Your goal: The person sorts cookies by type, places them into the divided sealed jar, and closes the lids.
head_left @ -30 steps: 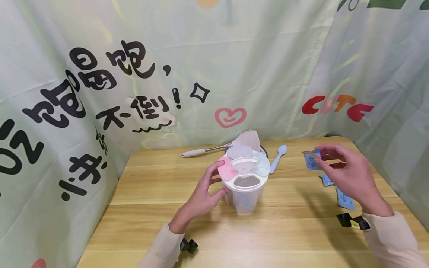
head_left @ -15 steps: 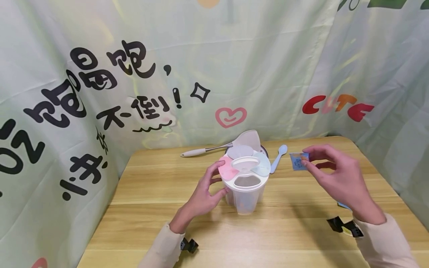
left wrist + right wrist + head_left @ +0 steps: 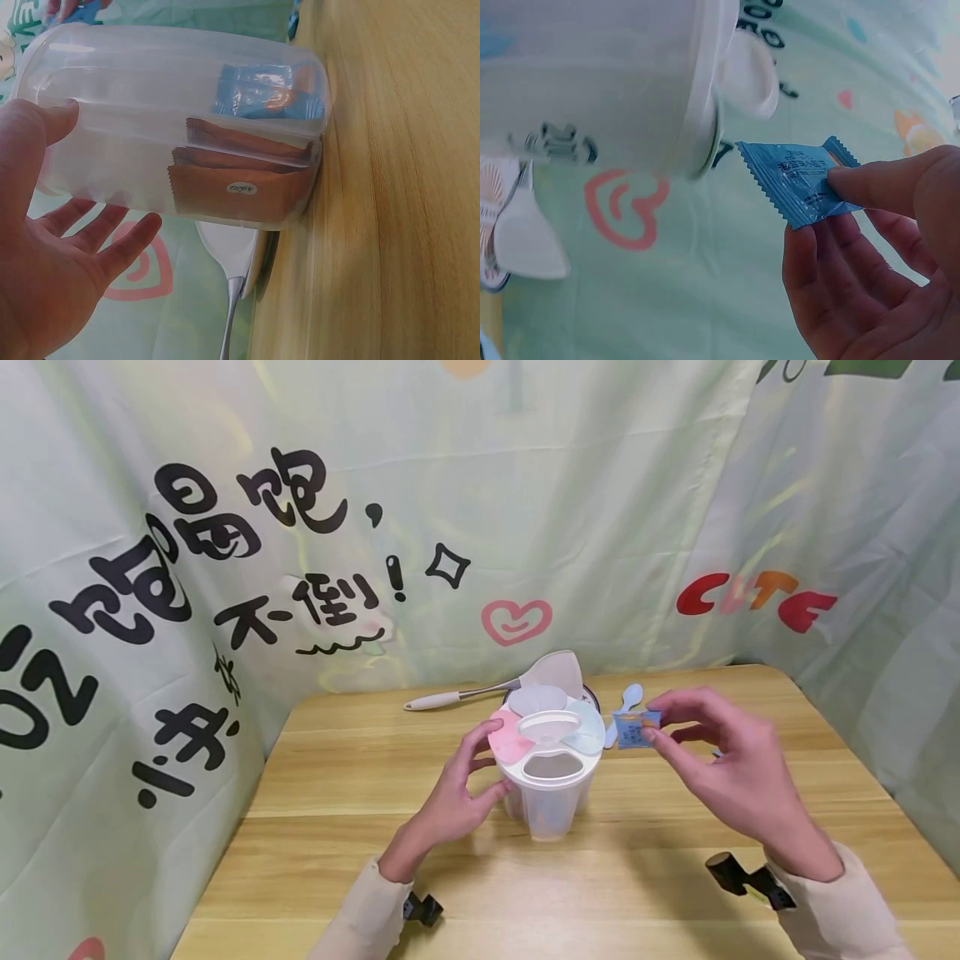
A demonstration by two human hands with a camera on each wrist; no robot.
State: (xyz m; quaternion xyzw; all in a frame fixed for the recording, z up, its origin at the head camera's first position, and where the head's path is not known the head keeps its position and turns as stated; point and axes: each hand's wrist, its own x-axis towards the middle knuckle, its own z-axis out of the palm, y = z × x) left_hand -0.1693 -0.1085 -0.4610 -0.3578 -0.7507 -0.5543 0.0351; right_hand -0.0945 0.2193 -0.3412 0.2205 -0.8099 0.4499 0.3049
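A clear plastic canister stands upright on the table, its lid divided into pink, lilac and pale blue flaps. The front flap is raised, leaving an opening. My left hand grips the canister's left side, thumb toward the front and fingers at the lid's edge. Inside, the left wrist view shows several brown packets and a blue packet in a separate compartment. My right hand pinches another small blue packet between thumb and fingers, just right of the canister and above the table.
A spatula with a pale handle lies behind the canister, its blade over a round dark-rimmed item. Behind the held packet lies a light blue spoon. A printed curtain hangs along the table's back edge.
My right hand has carried the blue packet left from the table's right side toward the canister, passing in front of the spoon. The left hand and canister stay put.
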